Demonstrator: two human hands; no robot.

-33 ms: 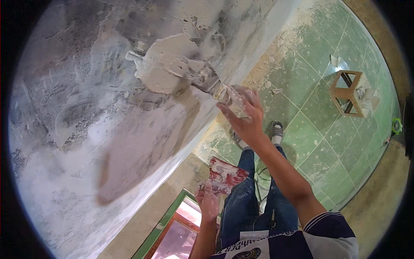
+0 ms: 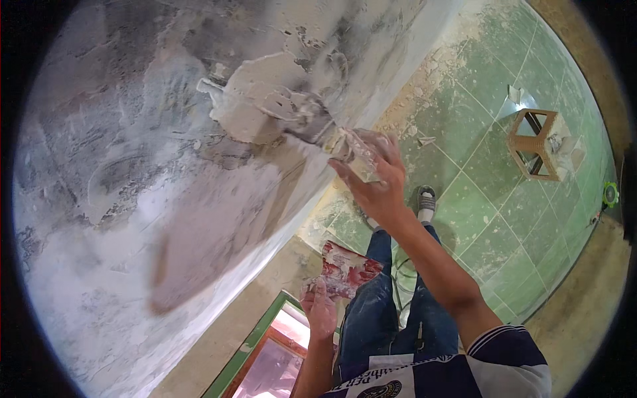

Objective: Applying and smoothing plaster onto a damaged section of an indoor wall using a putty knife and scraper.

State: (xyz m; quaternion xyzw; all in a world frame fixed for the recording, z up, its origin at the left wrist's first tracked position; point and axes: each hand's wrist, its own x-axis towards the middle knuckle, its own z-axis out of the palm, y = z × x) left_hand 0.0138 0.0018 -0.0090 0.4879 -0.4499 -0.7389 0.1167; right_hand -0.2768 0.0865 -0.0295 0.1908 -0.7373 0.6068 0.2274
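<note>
My right hand (image 2: 377, 172) is closed round the handle of a putty knife (image 2: 310, 130). Its blade lies against the grey, patchy wall (image 2: 133, 132), at the lower right edge of a pale smear of wet filler (image 2: 252, 99). Filler coats the knife, and whitish dust covers the fingers. Lower down, my left hand (image 2: 319, 310) grips a red, flat spreader (image 2: 350, 268) by its near left edge. White filler is streaked over the spreader's face, which is held in front of my left thigh, away from the wall.
Green floor tiles (image 2: 464, 199) carry dust and crumbs, thickest along the wall's foot. A brown stool-like frame (image 2: 533, 144) with a whitish load stands at the right. A green-framed opening (image 2: 265, 351) lies below my left hand. A round green object (image 2: 610, 194) sits far right.
The putty knife has shifted slightly left on the wall, my right fingers moving a little with it. My left hand and the spreader stay where they were.
</note>
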